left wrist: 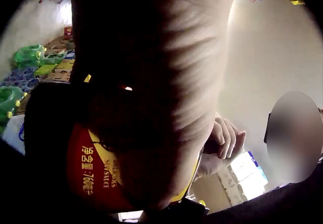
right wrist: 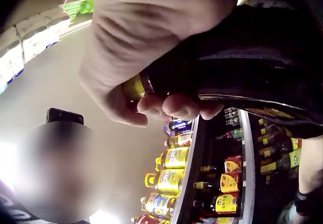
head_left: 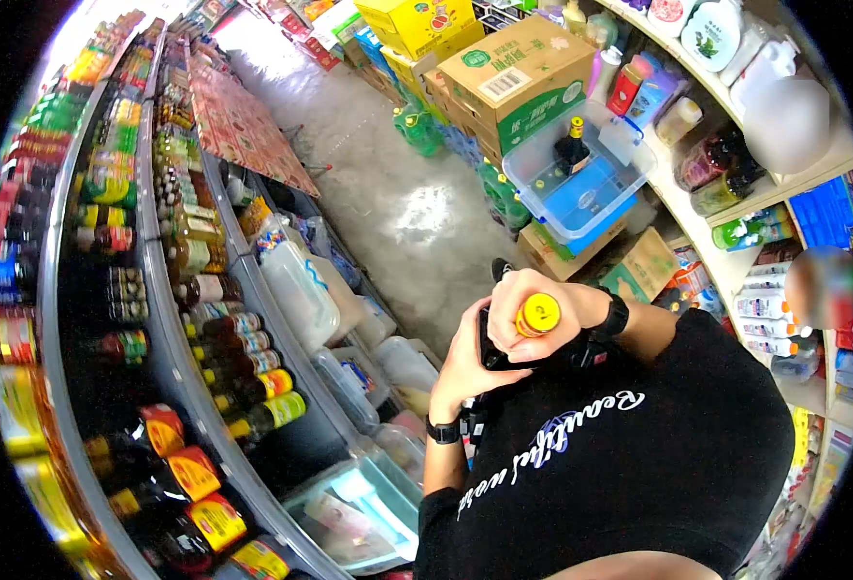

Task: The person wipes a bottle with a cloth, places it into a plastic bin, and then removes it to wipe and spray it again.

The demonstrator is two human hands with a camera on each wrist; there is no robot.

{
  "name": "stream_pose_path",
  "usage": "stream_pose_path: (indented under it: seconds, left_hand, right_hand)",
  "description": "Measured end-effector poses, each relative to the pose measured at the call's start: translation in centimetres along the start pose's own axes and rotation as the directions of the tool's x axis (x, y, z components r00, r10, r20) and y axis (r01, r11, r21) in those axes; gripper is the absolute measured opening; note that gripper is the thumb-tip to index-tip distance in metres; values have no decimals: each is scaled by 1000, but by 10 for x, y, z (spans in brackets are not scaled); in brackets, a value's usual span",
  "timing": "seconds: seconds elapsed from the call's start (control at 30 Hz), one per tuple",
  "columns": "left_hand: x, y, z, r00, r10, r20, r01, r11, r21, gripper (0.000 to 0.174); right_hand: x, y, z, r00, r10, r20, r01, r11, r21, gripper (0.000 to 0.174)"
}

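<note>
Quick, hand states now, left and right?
Left hand: grips the dark bottle round its body.
Right hand: grips its neck by the yellow cap.

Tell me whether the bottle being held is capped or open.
Capped: a yellow cap sits on the dark bottle, with the right hand gripping its neck just below the cap.

Narrow shop aisle. Grey concrete floor (head_left: 388,193) runs from centre to 12 o'clock, with a bright glare patch (head_left: 424,217) mid-aisle. Curved metal shelving (head_left: 170,329) from 7 to 11, packed with sauce bottles (head_left: 243,362). Clear plastic bins (head_left: 301,290) stacked along its foot. Red patterned sheet (head_left: 243,121) at 11. Cardboard boxes (head_left: 518,77) at 12–1, with a clear tub (head_left: 528,179) on the stack and green bottle packs (head_left: 417,126) beside them. Beige shelf (head_left: 707,253) at 2–3 holds detergent bottles (head_left: 765,309). Pale ceiling (right wrist: 65,72) overhead.
</note>
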State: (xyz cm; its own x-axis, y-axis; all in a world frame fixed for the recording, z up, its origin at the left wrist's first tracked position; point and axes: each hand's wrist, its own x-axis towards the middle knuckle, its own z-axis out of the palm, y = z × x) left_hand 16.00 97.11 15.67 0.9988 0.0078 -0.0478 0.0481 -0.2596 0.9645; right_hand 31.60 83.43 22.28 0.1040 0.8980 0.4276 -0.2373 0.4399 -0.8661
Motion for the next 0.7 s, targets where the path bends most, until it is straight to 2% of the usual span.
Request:
stream_pose_path:
  seconds: [0.07, 0.1, 0.13, 0.17, 0.27, 0.3, 0.33, 0.4, 0.43, 0.47, 0.57, 0.6, 0.67, 0.7]
  left_hand:
    - [17, -15, -9, 988, -153, -24, 152, 988, -21, 109]
    - [28, -28, -15, 992, -121, -37, 122, 992, 39, 107]
    - [38, -30, -17, 986, -148, -74, 144, 988, -54, 104]
    - [49, -35, -23, 986, -151, -67, 151, 989, -12, 102]
    - [93, -39, -46, 972, -231, -51, 234, 971, 55, 98]
    - [106, -40, -51, 967, -249, -49, 252, 966, 65, 97]
    - [117, -42, -54, 962, -267, -51, 269, 962, 52, 97]
    - [141, -46, -59, 960, -271, -63, 272, 962, 7, 98]
    - [155, -45, -63, 966, -247, -70, 247, 969, -16, 98]
    - [171, -42, -64, 984, -163, -75, 163, 987, 3, 99]
    - [211, -49, -55, 995, -47, -91, 49, 998, 28, 99]
    - [225, -52, -57, 1000, -19, -9, 20, 993, 119, 102]
    - [252, -55, -63, 988, 15, 154, -58, 958, 281, 109]
    - [266, -48, -65, 963, -15, 269, -57, 964, 259, 113]
  right_hand:
    - [17, 11, -28, 999, -51, 4, 51, 998, 23, 22]
    - [25, 13, -44, 999, -33, 11, 32, 999, 22, 22]
    - [32, 17, -59, 1000, -16, 18, 16, 1000, 18, 22]
    - [39, 25, -75, 999, -43, 14, 43, 999, 24, 20]
    - [56, 45, -112, 998, -6, -58, 12, 995, 97, 16]
    - [64, 42, -123, 984, -131, -120, 127, 991, -40, 14]
    - [68, 35, -134, 963, -173, -206, 155, 983, -100, 15]
    - [71, 35, -150, 924, -130, -360, 84, 987, -140, 16]
    - [71, 32, -156, 887, -145, -439, 47, 973, -226, 17]
    - [70, 28, -162, 825, -131, -549, 4, 974, -227, 18]
    - [57, 23, -167, 560, -93, -823, -117, 975, -190, 23]
    - [51, 17, -167, 482, -13, -876, -65, 997, -50, 24]
    - [31, 19, -173, 431, -167, -887, -79, 972, -222, 25]
    - [21, 18, -174, 413, -139, -900, -103, 975, -198, 26]
